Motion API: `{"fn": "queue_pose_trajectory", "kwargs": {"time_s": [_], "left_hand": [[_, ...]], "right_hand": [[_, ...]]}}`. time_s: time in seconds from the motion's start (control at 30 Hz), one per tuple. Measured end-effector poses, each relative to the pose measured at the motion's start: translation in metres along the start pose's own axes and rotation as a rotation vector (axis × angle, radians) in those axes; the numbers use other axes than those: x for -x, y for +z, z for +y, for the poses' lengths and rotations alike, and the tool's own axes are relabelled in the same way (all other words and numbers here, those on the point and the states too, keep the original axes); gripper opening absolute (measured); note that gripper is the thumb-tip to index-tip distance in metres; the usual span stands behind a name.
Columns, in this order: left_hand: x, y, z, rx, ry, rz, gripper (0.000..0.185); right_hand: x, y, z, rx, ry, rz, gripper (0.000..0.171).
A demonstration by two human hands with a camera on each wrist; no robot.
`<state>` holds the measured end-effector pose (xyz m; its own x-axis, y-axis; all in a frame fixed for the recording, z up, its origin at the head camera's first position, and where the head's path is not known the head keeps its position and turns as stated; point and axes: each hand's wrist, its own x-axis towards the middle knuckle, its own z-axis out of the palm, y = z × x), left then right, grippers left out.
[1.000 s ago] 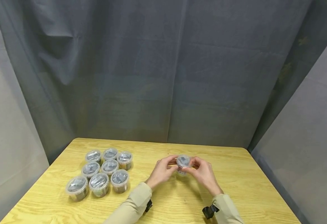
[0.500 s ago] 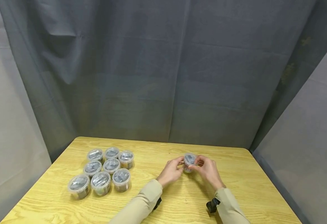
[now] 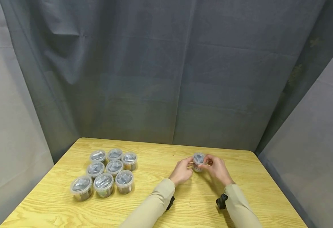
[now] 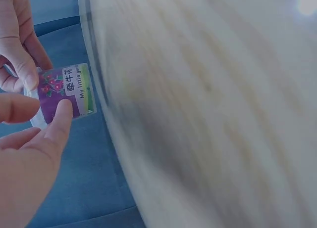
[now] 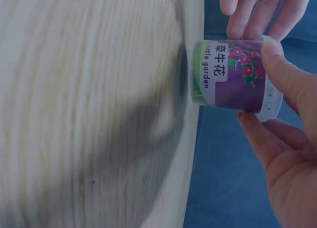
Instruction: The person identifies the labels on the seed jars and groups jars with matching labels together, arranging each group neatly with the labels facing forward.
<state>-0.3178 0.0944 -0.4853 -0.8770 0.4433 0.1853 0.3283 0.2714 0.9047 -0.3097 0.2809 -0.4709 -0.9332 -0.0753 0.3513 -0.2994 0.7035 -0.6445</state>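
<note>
Nine lidded cups (image 3: 107, 174) sit bunched near the table's (image 3: 55, 202) left edge, with bare wood between them and the hands. The left hand (image 3: 181, 171) pinches a tenth cup (image 3: 198, 157) from its left side, fingers curled round it. The right hand (image 3: 217, 167) grips the same cup from the right, thumb on its rim. The cup is held just above the table, toward the far edge, with open wood to the right.

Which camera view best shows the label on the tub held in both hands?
The right wrist view: the purple flower label faces the camera, sharp. The left wrist view shows the label smaller, partly behind fingers. The head view shows only the tub, tiny, label unreadable.
</note>
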Motion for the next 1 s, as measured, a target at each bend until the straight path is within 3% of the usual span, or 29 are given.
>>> {"fn": "queue_pose_trajectory", "kwargs": {"time_s": [0.27,0.7,1.0], "left_hand": [[-0.008,0.005,-0.003,0.079,-0.020,-0.019,0.070],[-0.018,0.000,-0.004,-0.018,-0.036,-0.053,0.072],[-0.016,0.001,-0.003,0.012,-0.053,-0.084,0.074]], "right_hand": [[-0.007,0.000,0.008,0.014,-0.045,-0.005,0.021],[-0.018,0.005,0.010,0.024,-0.020,-0.003,0.020],[-0.018,0.008,0.018,0.023,0.002,-0.014,0.021]]}}
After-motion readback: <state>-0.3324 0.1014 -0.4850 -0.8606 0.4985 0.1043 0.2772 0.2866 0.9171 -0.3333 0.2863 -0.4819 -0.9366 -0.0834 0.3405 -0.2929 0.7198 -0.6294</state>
